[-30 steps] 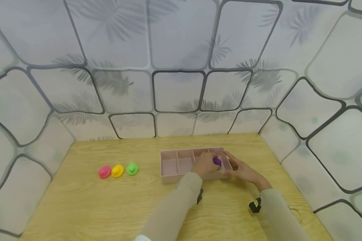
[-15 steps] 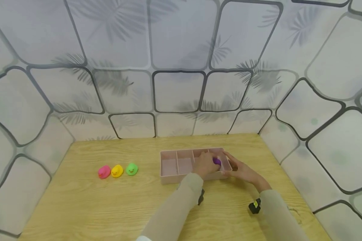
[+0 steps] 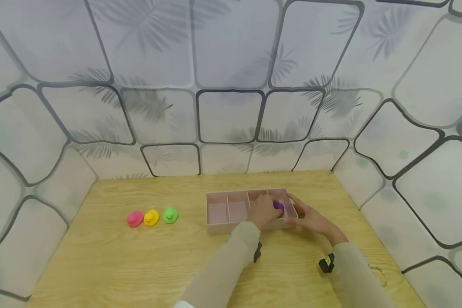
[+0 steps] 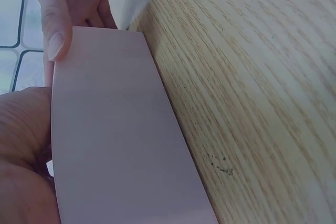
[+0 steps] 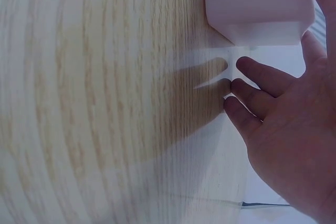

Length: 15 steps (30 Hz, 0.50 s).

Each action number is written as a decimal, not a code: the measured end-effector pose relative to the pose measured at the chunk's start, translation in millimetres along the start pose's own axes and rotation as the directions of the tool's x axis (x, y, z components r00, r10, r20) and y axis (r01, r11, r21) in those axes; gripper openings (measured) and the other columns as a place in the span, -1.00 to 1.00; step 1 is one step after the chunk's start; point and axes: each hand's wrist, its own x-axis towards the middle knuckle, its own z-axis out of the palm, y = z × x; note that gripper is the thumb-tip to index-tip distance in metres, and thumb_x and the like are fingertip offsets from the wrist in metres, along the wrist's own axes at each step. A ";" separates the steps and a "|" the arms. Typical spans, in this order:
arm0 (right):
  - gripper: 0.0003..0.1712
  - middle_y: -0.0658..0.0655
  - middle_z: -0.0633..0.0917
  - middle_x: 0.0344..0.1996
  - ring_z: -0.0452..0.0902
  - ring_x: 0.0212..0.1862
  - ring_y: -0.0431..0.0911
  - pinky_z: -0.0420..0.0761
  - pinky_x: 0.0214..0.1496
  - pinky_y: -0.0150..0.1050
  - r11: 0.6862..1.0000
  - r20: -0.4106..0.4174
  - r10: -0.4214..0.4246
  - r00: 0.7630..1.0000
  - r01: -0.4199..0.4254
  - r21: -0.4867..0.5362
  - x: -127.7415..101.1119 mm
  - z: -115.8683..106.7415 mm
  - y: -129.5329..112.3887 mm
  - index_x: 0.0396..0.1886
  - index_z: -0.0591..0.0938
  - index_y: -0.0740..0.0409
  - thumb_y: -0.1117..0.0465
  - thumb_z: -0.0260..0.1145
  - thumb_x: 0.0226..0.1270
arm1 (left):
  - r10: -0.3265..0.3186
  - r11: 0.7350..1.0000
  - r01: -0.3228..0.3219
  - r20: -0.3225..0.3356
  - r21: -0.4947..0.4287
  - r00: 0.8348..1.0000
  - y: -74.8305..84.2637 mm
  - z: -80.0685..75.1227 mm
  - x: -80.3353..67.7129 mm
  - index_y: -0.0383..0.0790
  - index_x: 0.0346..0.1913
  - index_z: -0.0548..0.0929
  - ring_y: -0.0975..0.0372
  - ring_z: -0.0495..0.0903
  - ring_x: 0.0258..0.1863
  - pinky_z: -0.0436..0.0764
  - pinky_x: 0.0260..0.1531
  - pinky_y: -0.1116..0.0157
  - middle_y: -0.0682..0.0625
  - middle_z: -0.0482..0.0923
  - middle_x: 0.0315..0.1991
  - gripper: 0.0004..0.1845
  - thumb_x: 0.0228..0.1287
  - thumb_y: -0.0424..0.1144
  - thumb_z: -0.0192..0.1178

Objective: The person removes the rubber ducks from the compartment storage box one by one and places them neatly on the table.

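A pale pink box [image 3: 219,229] divided into a row of compartments lies lengthwise on the wooden table. My left hand [image 3: 262,211] reaches into its right end, fingers curled at a small rounded purple toy [image 3: 279,207] in the last compartment; the hand hides much of the toy. Around the box's right end, my right hand [image 3: 312,219] holds the short side between thumb and forefinger. In the right wrist view the other fingers [image 5: 262,74] spread below the box, away from its wall. The left wrist view has the box's long outer wall [image 4: 113,124] in front of the left hand.
Left of the box, a pink rubber duck [image 3: 135,219], a yellow rubber duck [image 3: 152,217] and a green rubber duck [image 3: 170,215] stand in a row. The table [image 3: 131,265] is enclosed at the back and sides by patterned white walls [image 3: 231,115].
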 end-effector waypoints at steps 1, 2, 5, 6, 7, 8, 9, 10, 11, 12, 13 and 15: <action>0.13 0.47 0.23 0.60 0.23 0.57 0.43 0.34 0.48 0.45 1.000 -0.001 0.002 1.000 -0.002 -0.001 -0.3 -0.2 -0.3 0.76 -0.09 -0.27 -0.10 0.42 0.46 | 0.007 1.000 -0.007 0.000 -0.002 1.000 -0.1 -0.4 0.2 -0.06 -0.01 0.83 0.18 0.66 -0.20 0.65 -0.17 0.30 -0.01 0.77 -0.18 -0.74 0.30 -0.07 0.43; 0.13 0.47 0.24 0.60 0.24 0.56 0.43 0.34 0.48 0.45 1.000 -0.005 0.005 1.000 -0.005 0.000 -0.6 -0.2 -0.2 0.76 -0.09 -0.28 -0.10 0.42 0.46 | 0.015 1.000 -0.015 0.000 -0.005 1.000 -0.4 -0.6 0.4 -0.07 -0.03 0.83 0.19 0.64 -0.22 0.63 -0.19 0.31 0.00 0.76 -0.21 -0.76 0.30 -0.08 0.43; 0.13 0.48 0.26 0.59 0.27 0.54 0.44 0.34 0.47 0.46 1.000 -0.003 0.009 1.000 -0.009 -0.008 -1.4 -0.5 -0.4 0.76 -0.11 -0.29 -0.11 0.42 0.46 | 0.039 0.999 -0.039 -0.007 -0.019 0.999 -1.4 -1.2 0.7 -0.09 -0.11 0.83 0.21 0.62 -0.25 0.60 -0.21 0.33 0.02 0.75 -0.27 -0.82 0.30 -0.11 0.42; 0.13 0.47 0.27 0.59 0.29 0.53 0.43 0.35 0.46 0.46 1.000 -0.004 0.015 1.000 -0.015 -0.006 -1.5 -0.5 -0.4 0.76 -0.11 -0.30 -0.12 0.42 0.46 | 0.046 0.999 -0.046 -0.010 -0.023 0.999 -1.6 -1.5 0.6 -0.09 -0.13 0.82 0.21 0.62 -0.25 0.60 -0.20 0.32 0.02 0.74 -0.28 -0.83 0.31 -0.12 0.42; 0.13 0.47 0.28 0.58 0.30 0.53 0.43 0.35 0.46 0.46 1.000 -0.002 0.016 1.000 -0.016 -0.009 -1.5 -0.5 -0.4 0.76 -0.11 -0.31 -0.12 0.41 0.46 | 0.054 0.998 -0.054 -0.014 -0.027 0.998 -1.8 -1.7 0.7 -0.10 -0.15 0.82 0.20 0.63 -0.24 0.60 -0.19 0.31 0.02 0.74 -0.29 -0.84 0.31 -0.13 0.42; 0.13 0.47 0.27 0.59 0.31 0.52 0.43 0.35 0.46 0.47 1.000 -0.002 0.017 1.000 -0.017 -0.012 -1.5 -0.6 -0.2 0.76 -0.12 -0.31 -0.13 0.41 0.46 | 0.059 0.998 -0.060 -0.018 -0.028 0.998 -2.0 -1.9 0.8 -0.10 -0.15 0.82 0.19 0.64 -0.21 0.61 -0.16 0.31 0.02 0.75 -0.27 -0.85 0.31 -0.13 0.41; 0.13 0.47 0.26 0.59 0.30 0.53 0.44 0.35 0.45 0.47 1.000 0.001 0.017 1.000 -0.017 -0.017 -1.5 -0.6 -0.2 0.76 -0.13 -0.31 -0.13 0.40 0.47 | 0.062 0.998 -0.062 -0.021 -0.029 0.998 -2.1 -2.2 0.6 -0.10 -0.13 0.82 0.18 0.65 -0.18 0.63 -0.13 0.30 0.01 0.76 -0.25 -0.84 0.31 -0.14 0.42; 0.13 0.46 0.25 0.60 0.29 0.54 0.43 0.35 0.46 0.47 1.000 -0.001 0.024 1.000 -0.024 -0.015 -1.5 -0.6 -0.4 0.76 -0.12 -0.32 -0.13 0.40 0.47 | 0.064 0.997 -0.064 -0.024 -0.032 0.998 -2.2 -2.5 0.4 -0.11 -0.11 0.83 0.17 0.67 -0.15 0.65 -0.10 0.30 0.01 0.77 -0.23 -0.83 0.30 -0.14 0.42; 0.12 0.47 0.23 0.60 0.27 0.54 0.44 0.35 0.46 0.47 1.000 0.001 0.022 1.000 -0.022 -0.021 -1.2 -0.6 -0.2 0.76 -0.13 -0.31 -0.14 0.39 0.47 | 0.065 0.997 -0.065 -0.024 -0.034 0.998 -2.3 -2.9 0.2 -0.11 -0.09 0.83 0.16 0.68 -0.13 0.66 -0.08 0.29 0.00 0.78 -0.20 -0.81 0.30 -0.15 0.42; 0.12 0.46 0.22 0.61 0.26 0.55 0.44 0.35 0.46 0.47 0.999 0.001 0.026 1.000 -0.026 -0.020 -0.9 -0.5 -0.6 0.76 -0.13 -0.31 -0.14 0.39 0.48 | 0.063 0.997 -0.064 -0.024 -0.036 0.998 -2.4 -3.5 0.0 -0.12 -0.06 0.83 0.15 0.69 -0.11 0.67 -0.06 0.28 -0.01 0.79 -0.19 -0.79 0.30 -0.16 0.42; 0.12 0.47 0.21 0.61 0.24 0.55 0.45 0.35 0.45 0.48 0.999 0.003 0.022 1.000 -0.022 -0.026 -0.7 -0.3 -0.7 0.76 -0.14 -0.30 -0.14 0.38 0.48 | 0.062 0.997 -0.062 -0.025 -0.039 0.998 -2.3 -3.9 0.0 -0.12 -0.05 0.83 0.14 0.69 -0.10 0.67 -0.04 0.28 -0.01 0.79 -0.18 -0.78 0.29 -0.17 0.43; 0.12 0.46 0.18 0.62 0.22 0.56 0.45 0.33 0.46 0.48 0.999 0.006 0.029 1.000 -0.029 -0.020 -0.1 -0.1 -1.1 0.76 -0.13 -0.31 -0.14 0.39 0.48 | 0.057 0.997 -0.057 -0.019 -0.044 0.998 -2.1 -5.4 -0.1 -0.12 -0.04 0.83 0.14 0.68 -0.09 0.67 -0.05 0.28 -0.01 0.79 -0.18 -0.78 0.29 -0.18 0.43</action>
